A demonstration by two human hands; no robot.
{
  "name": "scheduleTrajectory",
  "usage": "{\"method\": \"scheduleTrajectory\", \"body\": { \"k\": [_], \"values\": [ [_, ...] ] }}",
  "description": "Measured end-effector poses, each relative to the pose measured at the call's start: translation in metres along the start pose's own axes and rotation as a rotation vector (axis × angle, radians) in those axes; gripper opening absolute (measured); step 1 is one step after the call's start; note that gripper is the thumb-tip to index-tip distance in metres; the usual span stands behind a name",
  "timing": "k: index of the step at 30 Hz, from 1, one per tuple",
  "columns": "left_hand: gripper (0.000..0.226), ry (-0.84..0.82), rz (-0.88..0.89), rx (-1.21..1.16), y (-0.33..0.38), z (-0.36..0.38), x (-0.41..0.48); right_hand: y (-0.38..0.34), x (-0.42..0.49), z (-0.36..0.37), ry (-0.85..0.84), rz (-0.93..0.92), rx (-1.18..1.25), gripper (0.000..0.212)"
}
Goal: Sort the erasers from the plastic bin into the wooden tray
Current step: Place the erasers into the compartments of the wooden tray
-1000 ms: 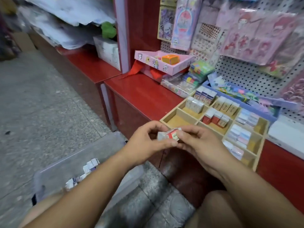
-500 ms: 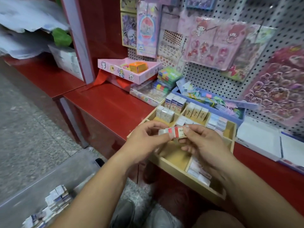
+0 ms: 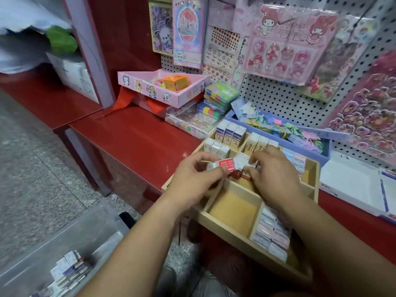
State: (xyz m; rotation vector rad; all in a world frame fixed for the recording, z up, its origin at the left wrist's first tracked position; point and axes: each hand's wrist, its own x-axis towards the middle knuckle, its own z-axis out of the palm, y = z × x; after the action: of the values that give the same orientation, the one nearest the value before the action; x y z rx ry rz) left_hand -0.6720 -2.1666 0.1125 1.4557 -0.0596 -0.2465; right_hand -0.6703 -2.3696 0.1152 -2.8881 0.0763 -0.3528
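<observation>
A red counter runs below a white pegboard hung with sticker packs, above a grey speckled floor. At the counter's front edge sits the wooden tray, its compartments holding rows of boxed erasers, one near compartment showing its tan floor. Over its middle the left hand pinches a red-labelled eraser between thumb and curled fingers. The right hand curls thumb and forefinger round a white eraser just beside it. The clear plastic bin stands on the floor at lower left, loose erasers heaped inside. The frame cuts off its near side, labels are blurred, and the right hand hides the compartment beneath it.
</observation>
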Motion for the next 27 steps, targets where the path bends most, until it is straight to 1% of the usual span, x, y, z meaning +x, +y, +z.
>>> {"method": "scheduleTrajectory", "body": {
  "k": [2, 7, 9, 11, 12, 13, 14, 15, 16, 17, 18, 19, 21, 23, 25, 27],
  "values": [
    [0.013, -0.01, -0.007, 0.01, -0.001, 0.002, 0.001, -0.001, 0.0, 0.0, 0.0, -0.032, -0.071, 0.016],
    [0.017, -0.008, -0.017, 0.009, -0.001, 0.003, 0.001, -0.006, -0.001, -0.003, -0.011, -0.039, -0.188, 0.019],
    [0.021, -0.014, -0.009, 0.016, 0.0, 0.003, 0.0, -0.006, -0.002, -0.004, -0.031, -0.019, -0.191, 0.018],
    [0.031, -0.021, -0.002, 0.02, 0.0, 0.004, 0.001, -0.002, -0.005, -0.008, -0.023, -0.005, -0.14, 0.017],
    [0.035, -0.026, 0.001, 0.024, 0.0, 0.004, 0.001, -0.001, -0.008, -0.011, -0.003, 0.02, -0.061, 0.017],
    [0.036, -0.028, 0.008, 0.027, 0.0, 0.005, 0.001, -0.001, -0.011, -0.015, 0.015, 0.063, 0.094, 0.019],
    [0.035, -0.034, 0.013, 0.035, -0.001, 0.005, 0.001, -0.002, -0.013, -0.021, 0.02, 0.125, 0.313, 0.022],
    [0.033, -0.044, 0.015, 0.046, -0.001, 0.006, 0.002, -0.005, -0.016, -0.028, -0.001, 0.188, 0.555, 0.025],
    [0.032, -0.061, 0.021, 0.052, -0.002, 0.006, 0.002, -0.011, -0.02, -0.035, -0.058, 0.231, 0.768, 0.025],
    [0.029, -0.08, 0.034, 0.047, -0.004, 0.007, 0.002, -0.016, -0.024, -0.04, -0.123, 0.241, 0.899, 0.02],
    [0.026, -0.098, 0.047, 0.036, -0.004, 0.008, 0.002, -0.019, -0.027, -0.043, -0.174, 0.223, 0.952, 0.012],
    [0.024, -0.114, 0.058, 0.023, -0.003, 0.01, 0.001, -0.02, -0.029, -0.044, -0.199, 0.212, 0.963, 0.009],
    [0.026, -0.144, 0.074, 0.001, -0.002, 0.012, 0.0, -0.017, -0.029, -0.043, -0.214, 0.251, 0.99, 0.019],
    [0.032, -0.181, 0.081, -0.009, -0.003, 0.011, 0.0, -0.014, -0.029, -0.041, -0.24, 0.335, 1.116, 0.026],
    [0.029, -0.214, 0.081, -0.001, -0.004, 0.01, 0.0, -0.011, -0.029, -0.04, -0.253, 0.385, 1.229, 0.029],
    [0.03, -0.222, 0.075, 0.013, -0.005, 0.011, 0.0, -0.009, -0.029, -0.038, -0.254, 0.405, 1.27, 0.031]
  ]
}}
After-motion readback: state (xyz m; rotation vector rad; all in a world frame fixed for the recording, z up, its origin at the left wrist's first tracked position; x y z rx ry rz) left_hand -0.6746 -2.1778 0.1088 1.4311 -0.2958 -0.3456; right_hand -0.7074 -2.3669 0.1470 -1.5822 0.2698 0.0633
